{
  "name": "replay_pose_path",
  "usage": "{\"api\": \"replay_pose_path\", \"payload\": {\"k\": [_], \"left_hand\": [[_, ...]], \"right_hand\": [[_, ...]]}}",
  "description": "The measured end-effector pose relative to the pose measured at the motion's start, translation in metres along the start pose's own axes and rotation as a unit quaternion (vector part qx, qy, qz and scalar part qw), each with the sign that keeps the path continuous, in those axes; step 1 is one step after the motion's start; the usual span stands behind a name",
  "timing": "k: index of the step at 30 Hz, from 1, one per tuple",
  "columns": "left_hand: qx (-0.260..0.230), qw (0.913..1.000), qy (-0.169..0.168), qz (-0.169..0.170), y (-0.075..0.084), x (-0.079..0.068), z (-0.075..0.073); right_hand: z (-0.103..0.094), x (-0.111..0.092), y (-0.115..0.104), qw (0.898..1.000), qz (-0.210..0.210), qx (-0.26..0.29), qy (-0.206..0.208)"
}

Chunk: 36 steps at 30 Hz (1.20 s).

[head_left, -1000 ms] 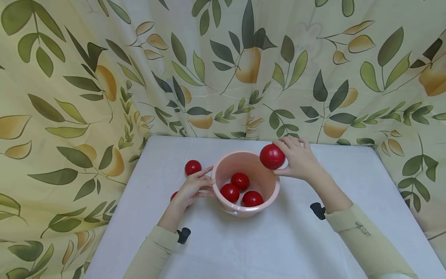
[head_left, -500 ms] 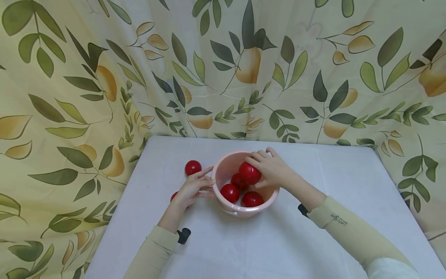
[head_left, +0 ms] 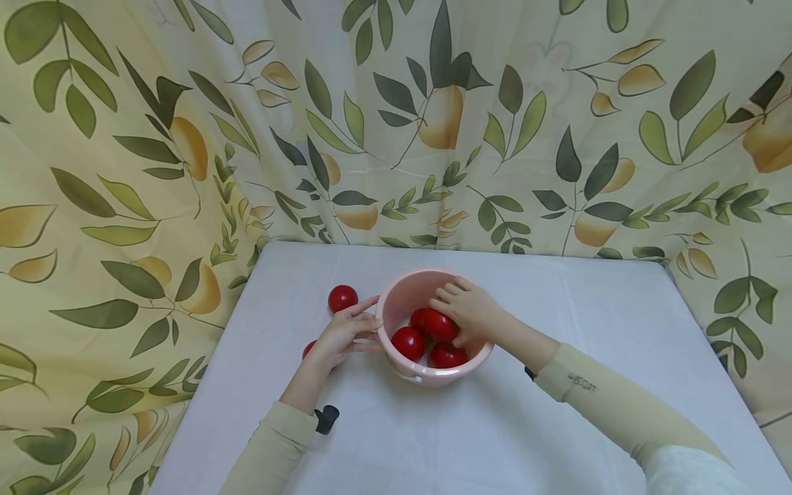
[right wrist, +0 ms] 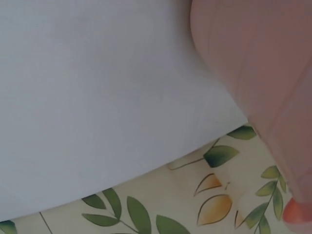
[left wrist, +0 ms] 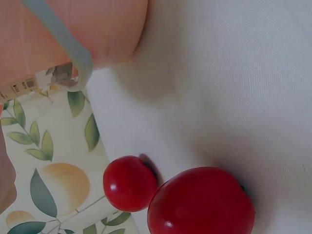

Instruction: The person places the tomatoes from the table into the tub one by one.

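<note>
A pink bucket [head_left: 402,289] stands upright on the white-covered table, with several glossy red balls inside. My right hand [head_left: 473,313] reaches over the rim into it and grips a red ball [head_left: 440,325], fingers over the top and thumb on the near side. That ball sits against the others, such as the ball [head_left: 408,342] at left. My left hand [head_left: 340,335] touches the bucket's left side with fairly straight, spread fingers. Two more balls lie on the table left of the bucket: one ball [head_left: 343,298] behind my left hand, another [left wrist: 202,207] mostly hidden under it in the head view.
A pale bucket handle [left wrist: 63,36] hangs on the bucket's outside in the left wrist view. The table [head_left: 594,309] ends at a leaf-and-fruit patterned curtain [head_left: 396,172] behind and at the left. Right wrist view shows bucket wall [right wrist: 263,73] and tablecloth.
My right hand has carried the red ball leftward from above the bucket's right rim and lowered it in among the others. My left hand stays at the bucket's side.
</note>
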State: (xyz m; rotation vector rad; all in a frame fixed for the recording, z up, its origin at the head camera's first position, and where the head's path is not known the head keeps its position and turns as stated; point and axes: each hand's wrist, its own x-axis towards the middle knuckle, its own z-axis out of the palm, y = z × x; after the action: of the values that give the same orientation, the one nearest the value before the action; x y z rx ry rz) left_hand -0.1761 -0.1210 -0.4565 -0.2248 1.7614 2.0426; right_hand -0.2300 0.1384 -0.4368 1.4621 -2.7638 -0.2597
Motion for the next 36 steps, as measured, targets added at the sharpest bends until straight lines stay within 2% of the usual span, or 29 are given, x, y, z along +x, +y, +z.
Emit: {"api": "replay_pose_path", "payload": {"k": [6, 11, 21, 30, 33, 36], "left_hand": [[0.000, 1.0000, -0.003, 0.001, 0.000, -0.001, 0.000], [-0.001, 1.0000, -0.002, 0.002, 0.001, -0.002, 0.000], [0.000, 0.9999, -0.016, 0.002, 0.004, -0.005, 0.000], [0.000, 1.0000, 0.003, 0.004, 0.001, -0.002, 0.001], [0.003, 1.0000, 0.007, 0.000, 0.001, -0.003, 0.002], [0.004, 1.0000, 0.008, -0.003, 0.002, -0.003, 0.001]], "right_hand": [[0.004, 0.002, -0.001, 0.999, -0.003, -0.031, -0.033], [0.002, 0.003, -0.003, 0.999, 0.007, -0.029, -0.031], [0.007, 0.004, -0.004, 0.997, 0.012, -0.065, -0.036], [0.005, 0.004, -0.003, 0.995, 0.010, -0.088, -0.044], [0.003, 0.002, -0.001, 0.998, 0.011, -0.051, -0.031], [-0.006, -0.002, 0.003, 0.999, 0.028, 0.036, 0.010]]}}
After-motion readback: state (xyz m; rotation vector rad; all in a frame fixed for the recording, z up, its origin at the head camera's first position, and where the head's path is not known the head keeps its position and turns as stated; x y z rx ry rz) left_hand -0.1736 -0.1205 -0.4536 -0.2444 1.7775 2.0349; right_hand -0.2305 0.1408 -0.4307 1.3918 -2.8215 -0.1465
